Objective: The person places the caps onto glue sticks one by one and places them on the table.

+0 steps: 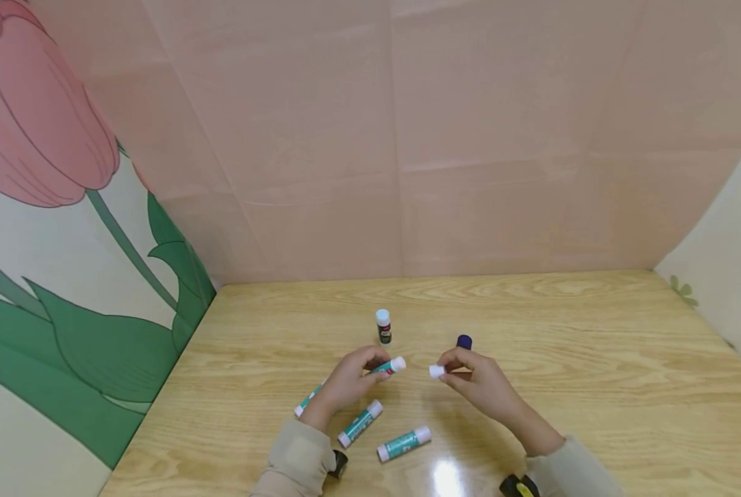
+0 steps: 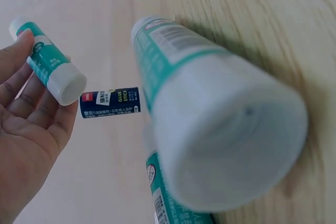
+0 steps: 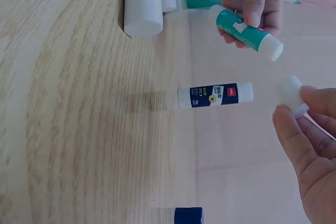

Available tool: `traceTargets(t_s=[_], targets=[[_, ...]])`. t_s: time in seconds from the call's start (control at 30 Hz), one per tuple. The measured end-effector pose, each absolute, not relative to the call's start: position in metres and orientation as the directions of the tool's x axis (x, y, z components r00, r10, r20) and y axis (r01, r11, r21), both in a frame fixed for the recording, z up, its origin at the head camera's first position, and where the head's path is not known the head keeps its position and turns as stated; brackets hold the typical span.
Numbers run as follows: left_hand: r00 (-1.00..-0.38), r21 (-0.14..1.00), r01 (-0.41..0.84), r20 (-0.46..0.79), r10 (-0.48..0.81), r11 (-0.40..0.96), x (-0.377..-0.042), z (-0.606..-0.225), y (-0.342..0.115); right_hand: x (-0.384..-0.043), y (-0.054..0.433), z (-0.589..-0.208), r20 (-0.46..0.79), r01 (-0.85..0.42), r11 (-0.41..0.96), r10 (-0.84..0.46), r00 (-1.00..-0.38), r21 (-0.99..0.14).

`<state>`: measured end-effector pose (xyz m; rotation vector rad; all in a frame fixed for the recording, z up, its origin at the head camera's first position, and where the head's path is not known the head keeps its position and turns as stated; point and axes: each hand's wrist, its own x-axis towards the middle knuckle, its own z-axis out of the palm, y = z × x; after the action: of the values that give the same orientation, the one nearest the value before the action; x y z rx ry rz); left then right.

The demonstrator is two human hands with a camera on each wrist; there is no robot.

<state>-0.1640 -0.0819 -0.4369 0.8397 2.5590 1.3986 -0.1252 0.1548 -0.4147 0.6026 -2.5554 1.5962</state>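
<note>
My left hand (image 1: 348,378) grips a teal glue stick (image 1: 392,366) between thumb and fingers, its white end pointing right. Across a small gap, my right hand (image 1: 485,386) pinches a small white cap (image 3: 290,94) by thumb and fingertips. Beyond the left hand, a dark blue glue stick (image 1: 383,327) with a white cap stands upright on the table. Three more teal glue sticks lie near me: one (image 1: 361,423) below the left hand, another (image 1: 404,444) to its right, and a third (image 1: 309,400) partly hidden by the left wrist.
A small dark blue cylinder (image 1: 464,342) stands just behind the right hand, which hides its lower part. The wood-grain table (image 1: 625,359) ends at a pinkish cloth backdrop (image 1: 501,138). A tulip-printed panel (image 1: 97,359) borders the left side.
</note>
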Motion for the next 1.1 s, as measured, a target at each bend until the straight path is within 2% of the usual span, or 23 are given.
traceTargets(t_s=[0.57,0.87,1.1], targets=[[-0.831,0.810,0.409,0.140,0.538,0.421,-0.1600,-0.4319,-0.0760,-0.1238,0.1545,-0.4138,0.278,-0.383,0.374,-0.306,-0.911,-0.845],[-0.846,0.815,0.371,0.099,0.523,0.445,-0.1575,-0.4319,-0.0735,-0.1222,0.1532,-0.4138,0.274,-0.378,0.359,-0.308,-0.911,-0.853],[-0.830,0.793,0.413,0.126,0.543,0.447,-0.1554,-0.4323,-0.0729,-0.1217,0.1518,-0.4147,0.291,-0.390,0.342,-0.306,-0.907,-0.855]])
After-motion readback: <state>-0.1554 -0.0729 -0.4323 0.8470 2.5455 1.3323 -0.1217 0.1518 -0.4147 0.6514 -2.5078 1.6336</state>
